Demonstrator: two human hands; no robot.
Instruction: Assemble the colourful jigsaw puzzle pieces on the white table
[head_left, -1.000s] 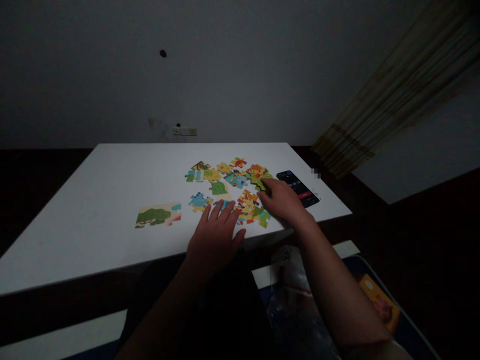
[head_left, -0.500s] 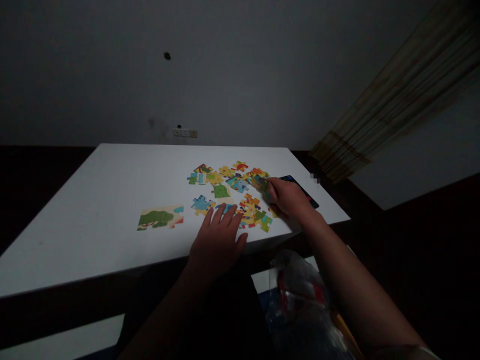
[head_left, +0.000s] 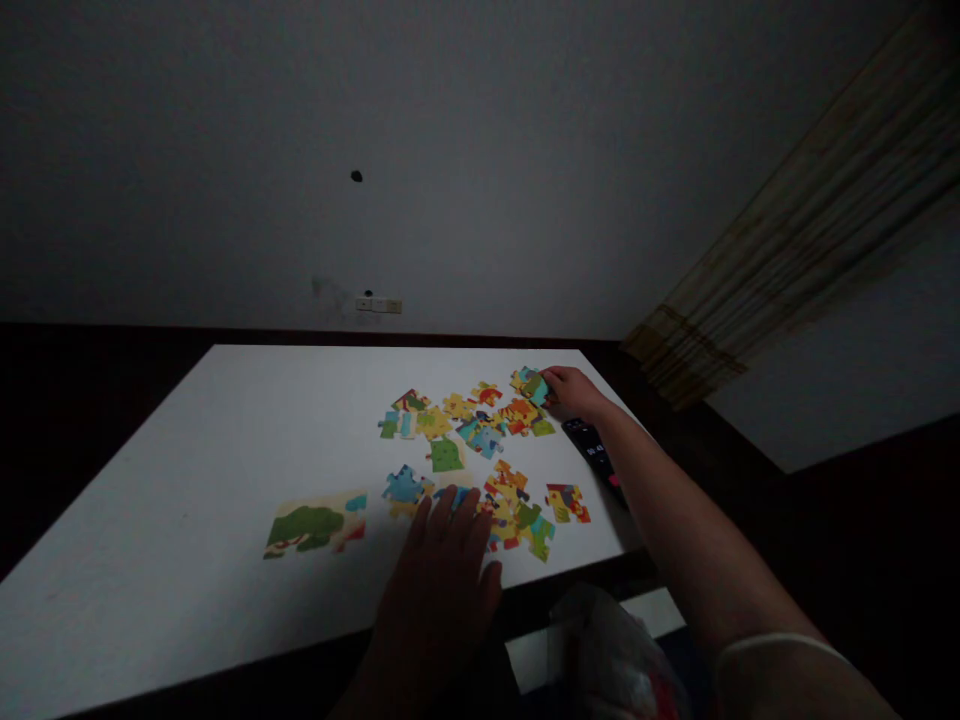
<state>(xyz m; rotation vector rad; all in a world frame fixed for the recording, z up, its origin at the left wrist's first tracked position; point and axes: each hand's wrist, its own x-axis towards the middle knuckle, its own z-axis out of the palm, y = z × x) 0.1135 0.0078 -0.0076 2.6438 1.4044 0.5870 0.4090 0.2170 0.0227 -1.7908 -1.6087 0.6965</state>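
Observation:
My right hand (head_left: pixel 576 392) reaches to the far right of the pieces, its fingertips pinching the edge of a blue, green and yellow jigsaw puzzle piece (head_left: pixel 532 388). My left hand (head_left: pixel 444 565) lies flat near the front edge, fingers spread over some pieces and partly covering them. Ahead of its fingertips are a green puzzle piece (head_left: pixel 446 455) and a blue puzzle piece (head_left: pixel 406 485). Beside it on the right sits a cluster of yellow and green pieces (head_left: pixel 517 515). To the left, a joined section with a green bush (head_left: pixel 307 527) lies flat.
The pieces lie on a white table (head_left: pixel 187 480). A dark phone (head_left: pixel 595 455) with a lit screen rests under my right forearm. A clear plastic bag (head_left: pixel 615 650) is below the front edge. A wall with sockets (head_left: pixel 379 305) stands behind; a curtain (head_left: pixel 690 330) hangs right.
My right hand has moved away from me, carrying the puzzle piece to the far side of the pile. A red and yellow piece near the phone is uncovered. The camera has tilted up.

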